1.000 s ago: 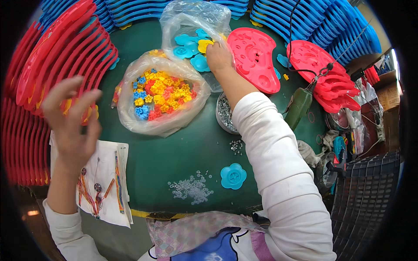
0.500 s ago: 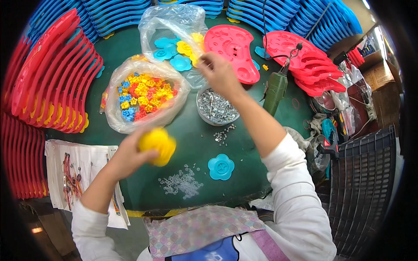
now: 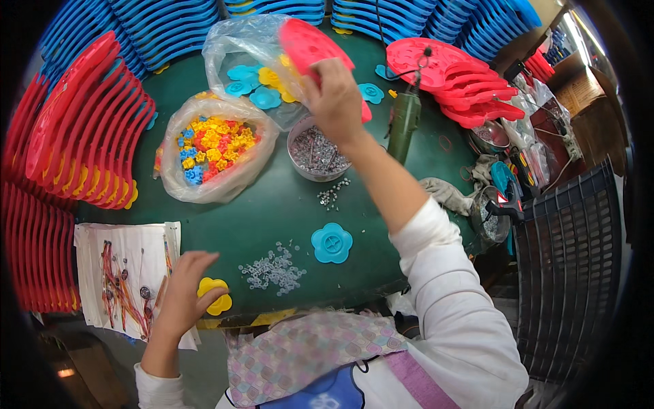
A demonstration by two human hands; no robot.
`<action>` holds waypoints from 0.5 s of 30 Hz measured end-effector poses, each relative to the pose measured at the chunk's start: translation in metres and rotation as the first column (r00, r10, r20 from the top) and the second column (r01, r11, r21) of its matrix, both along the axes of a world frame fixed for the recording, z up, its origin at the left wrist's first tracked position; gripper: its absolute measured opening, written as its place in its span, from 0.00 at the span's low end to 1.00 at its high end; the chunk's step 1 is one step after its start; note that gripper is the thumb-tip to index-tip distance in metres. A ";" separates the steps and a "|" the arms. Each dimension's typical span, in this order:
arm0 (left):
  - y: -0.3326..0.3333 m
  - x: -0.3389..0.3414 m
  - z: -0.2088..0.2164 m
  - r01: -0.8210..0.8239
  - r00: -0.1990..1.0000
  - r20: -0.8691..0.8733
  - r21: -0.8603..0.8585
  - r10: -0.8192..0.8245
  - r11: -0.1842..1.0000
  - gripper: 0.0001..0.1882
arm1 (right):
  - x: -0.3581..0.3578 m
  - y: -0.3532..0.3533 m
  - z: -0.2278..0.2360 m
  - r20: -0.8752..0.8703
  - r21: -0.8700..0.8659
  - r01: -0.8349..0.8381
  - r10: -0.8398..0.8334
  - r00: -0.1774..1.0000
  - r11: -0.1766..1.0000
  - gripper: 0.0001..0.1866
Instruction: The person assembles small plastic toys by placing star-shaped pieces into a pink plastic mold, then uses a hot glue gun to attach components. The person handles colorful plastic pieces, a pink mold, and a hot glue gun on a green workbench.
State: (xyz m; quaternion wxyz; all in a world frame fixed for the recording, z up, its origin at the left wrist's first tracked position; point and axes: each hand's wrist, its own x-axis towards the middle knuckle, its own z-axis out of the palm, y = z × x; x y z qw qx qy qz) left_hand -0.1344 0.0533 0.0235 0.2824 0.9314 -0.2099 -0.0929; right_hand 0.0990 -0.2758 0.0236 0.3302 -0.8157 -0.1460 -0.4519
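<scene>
The right hand (image 3: 336,102) pinches a tilted red panel (image 3: 310,46), the left hand (image 3: 185,290) spread, thumb over a yellow flower (image 3: 221,305) at the table's (image 3: 279,211) near edge.

White sleeves (image 3: 453,290), apparently diamond-patterned apron (image 3: 310,354)

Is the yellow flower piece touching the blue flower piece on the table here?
Apart. The head view shows green tabletop and a scatter of small clear pieces lying between the yellow flower piece and the blue flower piece.

The left hand (image 3: 182,292) lowered the yellow flower (image 3: 219,307) to the green table (image 3: 289,204) while the right hand (image 3: 335,97) tilted up the red panel (image 3: 310,45).
</scene>
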 end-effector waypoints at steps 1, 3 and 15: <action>-0.016 0.003 0.000 -0.080 0.997 -0.050 -0.348 0.067 0.934 0.33 | -0.033 0.016 0.011 -0.002 -0.107 -0.061 0.062 0.998 0.992 0.06; -0.056 0.009 -0.007 -0.241 0.970 -0.199 -0.859 0.138 0.452 0.31 | -0.097 0.048 0.012 0.072 -0.318 -0.216 0.250 0.966 0.923 0.07; 0.061 -0.002 -0.005 -0.619 0.783 -0.620 -0.765 0.057 0.179 0.31 | -0.121 -0.011 0.001 -0.451 0.297 -0.289 0.401 0.797 0.910 0.30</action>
